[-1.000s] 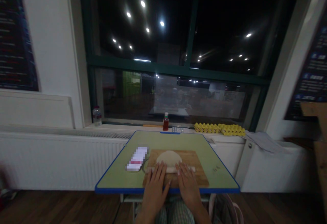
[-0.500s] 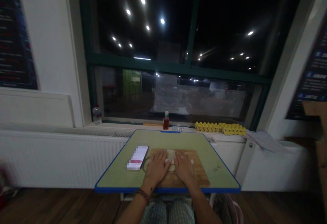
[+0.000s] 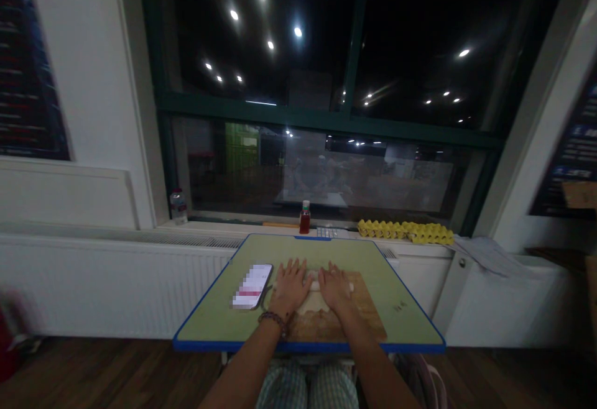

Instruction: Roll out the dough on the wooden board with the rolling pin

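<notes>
A pale sheet of dough (image 3: pixel 313 303) lies on a wooden board (image 3: pixel 367 312). Across the dough runs a light rolling pin (image 3: pixel 315 286), mostly covered by my hands; its right end pokes out past my fingers. My left hand (image 3: pixel 291 288) rests flat over the pin's left part, fingers stretched forward and spread. Over the right part lies my right hand (image 3: pixel 333 288), palm down with fingers extended. Neither hand is wrapped round the pin. To the left of the board is a phone (image 3: pixel 253 286) with a lit, partly blurred screen.
The board sits on a small green table (image 3: pixel 413 328) with a blue edge. Behind it, the window sill holds a bottle of red liquid (image 3: pixel 305 219), yellow egg trays (image 3: pixel 405 231), a clear bottle (image 3: pixel 178 207) and papers (image 3: pixel 489 256). A radiator (image 3: pixel 112 291) stands at left.
Both hands have moved forward, away from me, with the rolling pin under them. More of the dough's near part now shows behind the pin. The view has shifted slightly.
</notes>
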{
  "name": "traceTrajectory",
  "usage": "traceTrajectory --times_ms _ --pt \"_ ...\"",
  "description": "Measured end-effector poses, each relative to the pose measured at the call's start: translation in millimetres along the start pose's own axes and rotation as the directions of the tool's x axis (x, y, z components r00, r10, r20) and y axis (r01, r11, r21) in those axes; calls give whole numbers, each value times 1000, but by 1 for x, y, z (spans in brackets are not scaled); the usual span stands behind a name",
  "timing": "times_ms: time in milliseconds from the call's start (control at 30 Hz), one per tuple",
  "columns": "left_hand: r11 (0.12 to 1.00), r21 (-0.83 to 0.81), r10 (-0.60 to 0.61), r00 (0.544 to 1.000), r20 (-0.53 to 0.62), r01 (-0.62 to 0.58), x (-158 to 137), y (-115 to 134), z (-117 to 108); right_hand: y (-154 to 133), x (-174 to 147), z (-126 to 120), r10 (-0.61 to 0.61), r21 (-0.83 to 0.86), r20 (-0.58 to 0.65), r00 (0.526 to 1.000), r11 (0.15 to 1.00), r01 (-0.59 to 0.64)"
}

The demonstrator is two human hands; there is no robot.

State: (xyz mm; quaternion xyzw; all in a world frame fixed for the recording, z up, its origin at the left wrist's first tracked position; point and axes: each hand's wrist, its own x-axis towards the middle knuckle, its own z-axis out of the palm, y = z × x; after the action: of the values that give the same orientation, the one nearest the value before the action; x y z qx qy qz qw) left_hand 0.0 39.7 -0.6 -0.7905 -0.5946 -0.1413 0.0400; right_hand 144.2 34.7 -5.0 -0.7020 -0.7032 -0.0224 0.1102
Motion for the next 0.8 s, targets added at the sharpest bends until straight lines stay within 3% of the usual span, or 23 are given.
traceTrajectory --times_ms 333,800 --pt "999 19 -43 997 69 42 22 -1 2 0 20 -2 29 -23 32 999 999 -29" --pt "998 54 30 996 85 -35 39 -9 3 2 34 -11 -129 -81 29 991 988 131"
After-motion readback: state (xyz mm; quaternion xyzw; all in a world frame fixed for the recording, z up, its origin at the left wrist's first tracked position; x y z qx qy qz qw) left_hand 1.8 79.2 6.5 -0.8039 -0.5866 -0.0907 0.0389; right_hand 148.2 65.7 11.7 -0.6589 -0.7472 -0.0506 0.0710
